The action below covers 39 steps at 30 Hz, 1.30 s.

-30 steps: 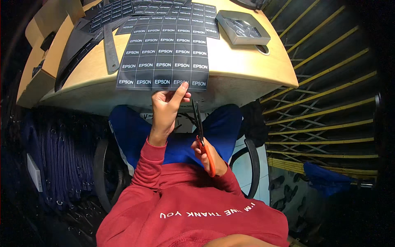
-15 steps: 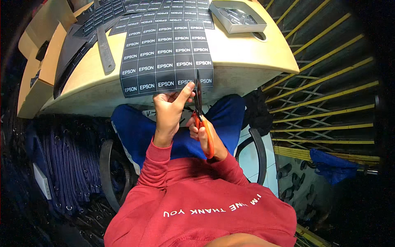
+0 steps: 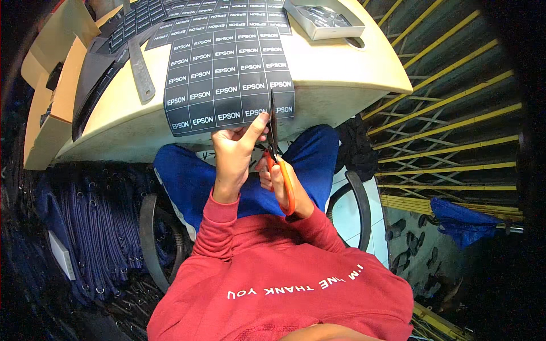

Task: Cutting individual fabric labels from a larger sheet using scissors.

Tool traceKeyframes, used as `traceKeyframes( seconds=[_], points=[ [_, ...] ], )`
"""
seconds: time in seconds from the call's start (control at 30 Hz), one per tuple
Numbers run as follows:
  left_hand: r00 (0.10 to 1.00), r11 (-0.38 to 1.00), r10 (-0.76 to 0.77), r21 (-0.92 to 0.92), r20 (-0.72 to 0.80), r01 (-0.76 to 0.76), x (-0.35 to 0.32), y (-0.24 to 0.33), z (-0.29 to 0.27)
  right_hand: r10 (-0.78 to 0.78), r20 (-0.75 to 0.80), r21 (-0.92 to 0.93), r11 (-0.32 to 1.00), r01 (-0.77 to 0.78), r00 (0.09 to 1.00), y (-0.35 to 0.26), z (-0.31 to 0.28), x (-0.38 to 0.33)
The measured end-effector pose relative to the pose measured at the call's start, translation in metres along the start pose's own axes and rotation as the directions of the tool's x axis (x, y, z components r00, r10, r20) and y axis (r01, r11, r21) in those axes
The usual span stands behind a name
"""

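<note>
Pinches the near edge of a dark printed sheet (image 3: 227, 79) with the left hand (image 3: 232, 150), thumb on top, other fingers curled and mostly out of sight beneath. Grips orange-handled scissors (image 3: 274, 152) in the right hand (image 3: 287, 184), closed around the handles, partly covering them. Points the blades away from the body, just right of the left thumb, along the line before the last column of the sheet. Cannot make out the gap between the blades, nor any cut there. Has the sheet lying partly on the bench (image 3: 341, 65) and bent down over its front edge. Has a grey ruler (image 3: 141, 71) to its left, with overlapping printed sheets (image 3: 227, 20) behind, cut off by the top border. Has an open grey box (image 3: 333, 33) to the right, with contents hard to identify. Farther left, shows a cardboard box (image 3: 62, 85), mostly shadowed inside; below, dim dark-blue straps (image 3: 108, 233).
</note>
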<state>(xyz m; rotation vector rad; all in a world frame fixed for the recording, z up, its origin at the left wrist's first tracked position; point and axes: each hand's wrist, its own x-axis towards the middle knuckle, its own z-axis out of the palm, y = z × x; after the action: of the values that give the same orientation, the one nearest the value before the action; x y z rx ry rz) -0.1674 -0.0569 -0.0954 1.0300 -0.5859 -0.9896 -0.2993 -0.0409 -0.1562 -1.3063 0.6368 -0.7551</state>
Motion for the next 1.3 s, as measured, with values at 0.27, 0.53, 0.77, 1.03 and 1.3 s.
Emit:
traceKeyframes(
  seconds=[0.27, 0.53, 0.77, 1.03, 1.3],
  points=[
    [0.999, 0.999, 0.040, -0.031, 0.016, -0.040, 0.001, -0.002, 0.000, 0.003, -0.027, 0.025, 1.000, -0.002, 1.000, -0.002, 0.003, 0.002],
    [1.000, 1.000, -0.004, 0.015, 0.017, 0.004, 0.002, -0.003, -0.001, 0.090, -0.064, 0.076, 0.994, -0.085, 0.994, -0.008, 0.005, 0.000],
    [1.000, 0.999, -0.023, 0.027, 0.004, 0.023, 0.000, -0.002, -0.002, 0.139, -0.068, 0.088, 0.987, -0.133, 0.988, -0.012, 0.008, -0.001],
    [1.000, 1.000, -0.003, 0.011, 0.011, 0.003, 0.000, -0.002, 0.000, 0.089, -0.129, -0.055, 0.994, -0.097, 0.988, -0.006, 0.008, -0.002],
    [1.000, 1.000, 0.006, 0.008, 0.017, -0.007, 0.000, -0.004, 0.000, 0.137, -0.156, -0.034, 0.989, -0.144, 0.978, -0.016, 0.013, -0.004]
  ],
)
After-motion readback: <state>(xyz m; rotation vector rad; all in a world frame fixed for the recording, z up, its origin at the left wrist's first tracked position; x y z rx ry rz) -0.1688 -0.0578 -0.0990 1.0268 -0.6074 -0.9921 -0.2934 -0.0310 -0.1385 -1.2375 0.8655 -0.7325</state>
